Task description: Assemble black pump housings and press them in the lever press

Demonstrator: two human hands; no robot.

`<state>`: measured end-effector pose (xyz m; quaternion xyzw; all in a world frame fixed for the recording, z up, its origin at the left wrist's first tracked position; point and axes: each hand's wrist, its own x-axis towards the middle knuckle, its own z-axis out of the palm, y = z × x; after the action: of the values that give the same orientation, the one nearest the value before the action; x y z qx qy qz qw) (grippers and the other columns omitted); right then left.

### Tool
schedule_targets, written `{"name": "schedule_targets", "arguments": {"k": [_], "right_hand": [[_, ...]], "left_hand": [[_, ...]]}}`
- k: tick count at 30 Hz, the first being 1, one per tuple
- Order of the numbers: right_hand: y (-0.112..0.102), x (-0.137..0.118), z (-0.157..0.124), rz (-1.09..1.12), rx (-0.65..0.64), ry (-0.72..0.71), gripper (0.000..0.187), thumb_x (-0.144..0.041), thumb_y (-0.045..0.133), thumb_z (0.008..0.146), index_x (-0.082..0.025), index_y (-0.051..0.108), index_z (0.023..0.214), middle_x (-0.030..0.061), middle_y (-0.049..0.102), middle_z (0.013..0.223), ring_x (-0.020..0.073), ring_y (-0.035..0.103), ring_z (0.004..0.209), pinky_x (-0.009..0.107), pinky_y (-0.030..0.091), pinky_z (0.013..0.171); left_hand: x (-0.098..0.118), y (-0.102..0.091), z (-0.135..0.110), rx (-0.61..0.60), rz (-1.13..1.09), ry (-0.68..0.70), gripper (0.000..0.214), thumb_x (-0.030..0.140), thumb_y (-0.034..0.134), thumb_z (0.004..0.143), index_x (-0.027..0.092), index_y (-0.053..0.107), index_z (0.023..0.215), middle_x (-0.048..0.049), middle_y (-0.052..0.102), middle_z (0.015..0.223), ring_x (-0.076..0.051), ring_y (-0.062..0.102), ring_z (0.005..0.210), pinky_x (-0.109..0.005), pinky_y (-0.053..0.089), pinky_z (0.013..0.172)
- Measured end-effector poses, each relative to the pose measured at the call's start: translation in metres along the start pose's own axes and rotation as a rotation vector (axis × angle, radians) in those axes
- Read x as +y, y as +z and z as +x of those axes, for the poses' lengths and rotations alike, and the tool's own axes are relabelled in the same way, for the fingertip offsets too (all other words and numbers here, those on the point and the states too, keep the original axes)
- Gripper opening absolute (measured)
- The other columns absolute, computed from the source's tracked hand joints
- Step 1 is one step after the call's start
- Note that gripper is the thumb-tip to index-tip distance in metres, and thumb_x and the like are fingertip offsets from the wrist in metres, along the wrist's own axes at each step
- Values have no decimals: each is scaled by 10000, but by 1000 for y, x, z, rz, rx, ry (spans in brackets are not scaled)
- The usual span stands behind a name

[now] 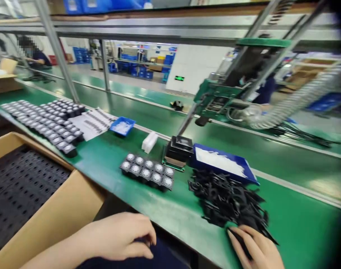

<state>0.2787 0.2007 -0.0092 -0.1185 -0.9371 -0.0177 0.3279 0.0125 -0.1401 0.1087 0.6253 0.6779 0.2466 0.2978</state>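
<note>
Right hand (261, 248): fingers closed on a black part (243, 243), at the near edge of the pile (229, 198)
Handling: probably light, stiff, smooth plastic; pinch its rim
Left hand (122, 235): empty, thumb apart from curled fingers
Blue tray (251, 177): beyond the right fingers, white contents
Carton (58, 211): left of the left fingers, holed dark pieces inside

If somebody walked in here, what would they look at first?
Probably the messy heap of black parts on the right of the green bench, with the right hand at its near edge. Next, maybe the ten black blocks with white round tops, in two neat rows left of it. The green machine at the upper right stands out too.
</note>
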Motion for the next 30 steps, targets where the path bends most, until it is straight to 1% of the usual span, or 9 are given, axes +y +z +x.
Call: {"name": "schedule_targets", "arguments": {"k": [2,5,8,12,16,19,22,26,30], "right_hand": [[1,-7,4,-33,1,-45,334,-455,460,988,-173,638,1002,115,627,974,234,641,844,406,530,759],[-3,-19,10,-28,23,-13,235,-345,477,1001,-154,603,1055,108,610,999,205,640,876,364,532,797],[-16,-30,9,16,52,39,182,-286,519,988,-148,576,1092,102,608,1012,197,640,905,351,528,838],[-40,-52,17,71,67,73,165,-185,556,960,-137,574,1117,118,608,1047,207,623,969,352,518,872],[-44,-83,45,174,-175,-66,275,-112,483,956,-104,557,1221,151,602,1104,218,600,1023,344,550,868],[-25,-102,72,253,-409,-155,362,-109,452,929,-95,540,1280,162,614,1111,242,603,1016,379,579,857],[-3,-110,93,329,-525,-194,426,-130,486,890,-107,527,1313,166,604,1153,258,589,1022,425,576,884],[5,-108,98,429,-448,-122,546,-276,608,897,-137,434,1396,180,532,1307,290,523,1171,488,514,1001],[4,-111,76,450,-258,112,550,-367,664,894,-161,429,1347,173,543,1238,284,526,1168,496,510,987]], "left_hand": [[2,-19,20,181,15,44,262,257,667,909,229,551,1142,-32,654,1132,-195,635,1032,-288,511,894],[-11,-31,62,404,209,112,417,220,704,874,177,484,1226,-110,598,1250,-262,554,1161,-396,444,1001],[-28,-32,99,427,382,153,491,229,758,829,159,481,1229,-125,605,1229,-299,537,1154,-458,408,999],[-33,-30,122,326,522,150,509,219,767,823,154,479,1237,-95,647,1171,-301,539,1122,-456,392,944],[-30,-27,131,284,603,129,449,206,749,838,153,504,1211,-93,660,1155,-294,543,1101,-436,386,911],[-27,-26,137,289,633,110,425,195,742,839,156,519,1198,-103,656,1129,-295,553,1087,-431,396,899],[-22,-25,140,291,623,97,425,186,741,833,151,527,1198,-115,649,1113,-300,570,1070,-444,423,904],[-16,-16,128,271,559,136,511,189,769,804,134,509,1239,-131,656,1124,-323,604,1061,-477,473,909],[-20,7,104,275,386,160,560,179,716,851,166,436,1335,-117,643,1219,-292,623,1111,-429,515,942]]}}
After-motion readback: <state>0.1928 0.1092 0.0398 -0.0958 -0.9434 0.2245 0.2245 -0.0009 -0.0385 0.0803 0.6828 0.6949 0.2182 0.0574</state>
